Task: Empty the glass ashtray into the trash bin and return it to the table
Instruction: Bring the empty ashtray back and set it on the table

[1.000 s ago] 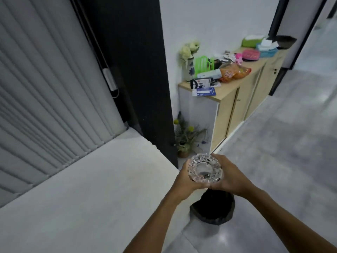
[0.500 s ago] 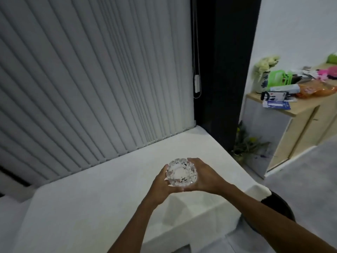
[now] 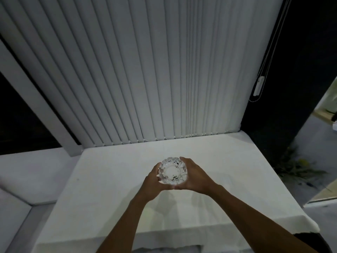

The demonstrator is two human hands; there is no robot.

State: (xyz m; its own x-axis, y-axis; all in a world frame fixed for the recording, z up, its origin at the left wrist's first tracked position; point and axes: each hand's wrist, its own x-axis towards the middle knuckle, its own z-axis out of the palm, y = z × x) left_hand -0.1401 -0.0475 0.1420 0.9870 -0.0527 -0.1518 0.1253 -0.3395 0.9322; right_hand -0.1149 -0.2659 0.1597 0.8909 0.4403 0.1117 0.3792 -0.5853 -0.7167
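The ashtray (image 3: 172,173) is made of clear cut glass; its rim is faceted and glossy, with small bright reflections, and its round middle is smooth. It is held between the bare left hand (image 3: 152,181) and the bare right hand (image 3: 193,177). The table (image 3: 113,194) is covered by a white matt cloth, which is hung softly over the near edge. At the far edge, vertical blinds (image 3: 145,70) of pale matt fabric are seen.
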